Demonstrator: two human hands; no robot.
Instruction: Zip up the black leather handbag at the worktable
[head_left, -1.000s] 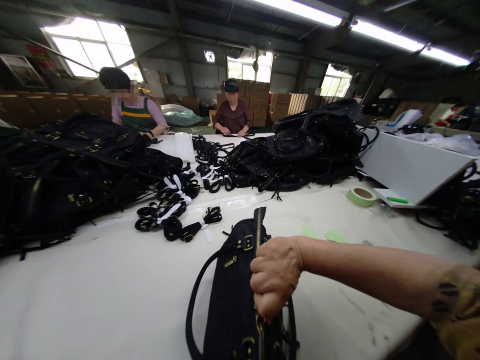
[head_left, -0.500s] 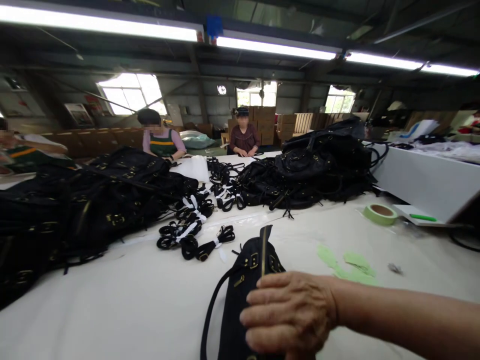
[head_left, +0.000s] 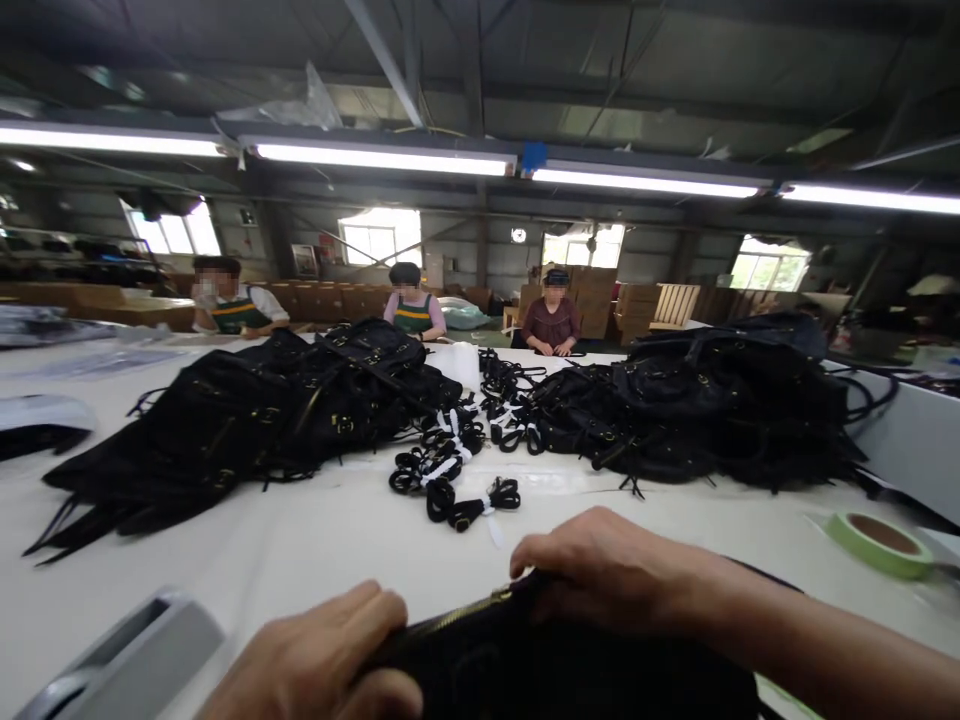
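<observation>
A black bag [head_left: 600, 665] with a brass-coloured zip [head_left: 457, 618] along its top edge lies in front of me at the bottom of the view. My left hand [head_left: 330, 650] is closed on the near left end of that edge. On the right, my right hand [head_left: 600, 565] grips the top edge past the end of the visible zip, thumb on the near side. The lower part of the bag runs out of view. Just beyond it lie black straps [head_left: 487, 503] bundled with white wraps.
Black bags are heaped at left [head_left: 247, 420] and right [head_left: 720, 400]. Green masking tape [head_left: 881, 545] lies at right, a grey device [head_left: 142, 655] at lower left. Three people [head_left: 240, 305] [head_left: 415, 305] [head_left: 553, 315] sit across the white table [head_left: 315, 540].
My left hand has come into view and holds the bag. My right hand has gone from lying over the bag to gripping its edge. The bag has turned sideways; the view has swung left.
</observation>
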